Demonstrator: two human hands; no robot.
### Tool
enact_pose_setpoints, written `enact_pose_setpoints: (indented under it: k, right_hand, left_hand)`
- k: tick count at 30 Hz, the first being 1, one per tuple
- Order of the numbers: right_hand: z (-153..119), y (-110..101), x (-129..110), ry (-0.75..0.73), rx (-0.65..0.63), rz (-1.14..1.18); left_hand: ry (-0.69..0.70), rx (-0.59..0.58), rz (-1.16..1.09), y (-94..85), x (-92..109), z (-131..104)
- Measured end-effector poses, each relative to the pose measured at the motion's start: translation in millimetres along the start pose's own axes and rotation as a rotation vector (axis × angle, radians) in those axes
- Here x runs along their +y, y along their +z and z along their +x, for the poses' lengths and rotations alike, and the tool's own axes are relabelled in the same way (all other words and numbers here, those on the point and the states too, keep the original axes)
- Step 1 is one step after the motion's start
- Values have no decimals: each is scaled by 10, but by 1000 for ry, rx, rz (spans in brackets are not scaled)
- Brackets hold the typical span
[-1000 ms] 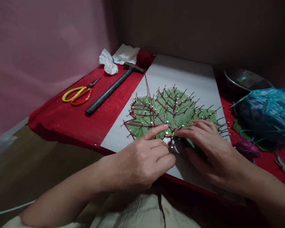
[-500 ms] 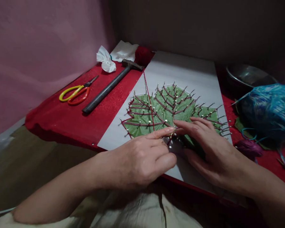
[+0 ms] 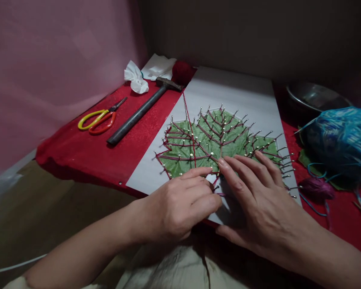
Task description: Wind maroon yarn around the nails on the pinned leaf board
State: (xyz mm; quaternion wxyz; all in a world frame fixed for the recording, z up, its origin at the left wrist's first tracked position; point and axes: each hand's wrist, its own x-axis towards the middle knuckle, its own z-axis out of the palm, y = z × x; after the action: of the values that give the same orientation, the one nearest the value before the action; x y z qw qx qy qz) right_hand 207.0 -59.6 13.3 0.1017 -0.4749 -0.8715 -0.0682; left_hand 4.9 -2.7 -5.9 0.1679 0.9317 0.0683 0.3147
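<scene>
Green leaf [image 3: 209, 134], ringed with nails on white board [image 3: 234, 86]. Left hand [image 3: 180, 204], fingers curled at its lower edge, grip unclear; right hand [image 3: 258, 192], fingers extended, resting over it.

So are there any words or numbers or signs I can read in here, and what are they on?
None: I can't see any words, numbers, brands or signs.
The scissors, hammer, board and blue yarn show no writing I can make out.
</scene>
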Motion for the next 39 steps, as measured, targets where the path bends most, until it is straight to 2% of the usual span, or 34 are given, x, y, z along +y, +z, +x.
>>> enact_pose_setpoints:
  k: [6, 10, 15, 20, 25, 29, 31, 34, 37, 39]
  right_hand:
    - [15, 15, 21, 6, -7, 6]
    - [27, 36, 14, 11, 8, -7]
    - [19, 59, -5, -13, 58, -41]
    - [-6, 83, -15, -10, 70, -31]
    - [-19, 120, -5, 8, 46, -20]
    - [-18, 126, -3, 18, 38, -11]
    - [-15, 119, -9, 21, 41, -11]
    - [-18, 110, -18, 26, 34, -10]
    - [-29, 116, -20, 39, 35, -9]
    - [-37, 126, -17, 41, 39, -10]
  left_hand:
    - [6, -22, 21, -2, -9, 15]
    - [67, 3, 52, -30, 1, 37]
    - [157, 23, 355, -238, 56, 86]
    - [245, -144, 656, -467, 93, 152]
    - [304, -304, 677, -493, 196, 330]
    - [391, -371, 667, -508, 261, 494]
    - [362, -393, 716, -576, 254, 536]
    - [188, -400, 851, -748, 193, 484]
    - [2, -345, 944, -933, 124, 260]
    - [-111, -368, 857, -1016, 103, 49]
